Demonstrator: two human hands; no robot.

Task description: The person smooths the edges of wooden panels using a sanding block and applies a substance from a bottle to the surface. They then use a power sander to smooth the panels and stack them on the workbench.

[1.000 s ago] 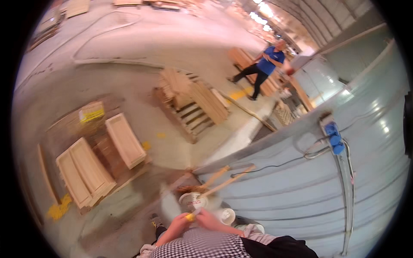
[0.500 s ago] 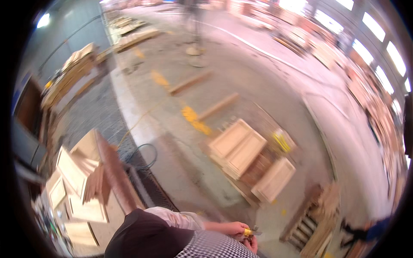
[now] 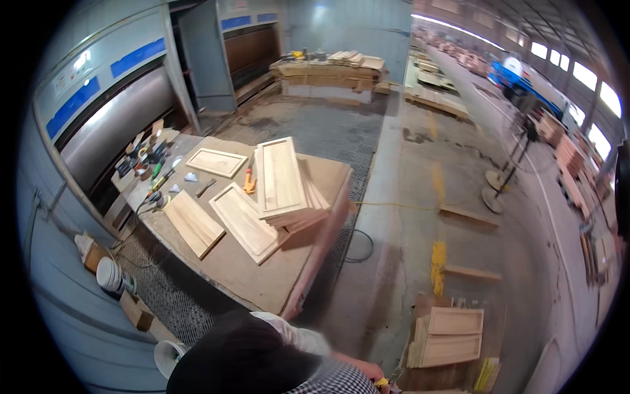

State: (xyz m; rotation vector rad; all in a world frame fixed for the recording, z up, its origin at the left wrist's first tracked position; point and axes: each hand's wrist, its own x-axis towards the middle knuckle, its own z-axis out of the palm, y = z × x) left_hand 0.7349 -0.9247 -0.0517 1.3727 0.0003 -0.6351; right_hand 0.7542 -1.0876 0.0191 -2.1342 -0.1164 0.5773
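My left forearm, in a white sleeve, reaches to the right along the lower edge. My left hand (image 3: 369, 372) is closed around a small yellow-handled tool (image 3: 382, 381), cut off by the frame's edge. Only a sliver of my right hand (image 3: 395, 389) shows beside it, its fingers hidden. Ahead of me stands a worktable (image 3: 262, 289) with a stack of wooden panels (image 3: 281, 174). Loose panels (image 3: 244, 220) and a plain board (image 3: 193, 223) lie about the stack. An orange-handled tool (image 3: 249, 180) rests against the stack's left side.
More panels (image 3: 453, 335) are piled on the floor at the lower right. A cable loop (image 3: 359, 246) lies by the table's right side. Several hand tools (image 3: 156, 171) crowd the table's far left corner. White buckets (image 3: 110, 274) stand at left. A pedestal fan (image 3: 512, 164) stands at far right.
My view has swung left, so the worktable is now central and the floor panels sit at the lower right. The yellow-handled tool and hands have slipped toward the lower edge.
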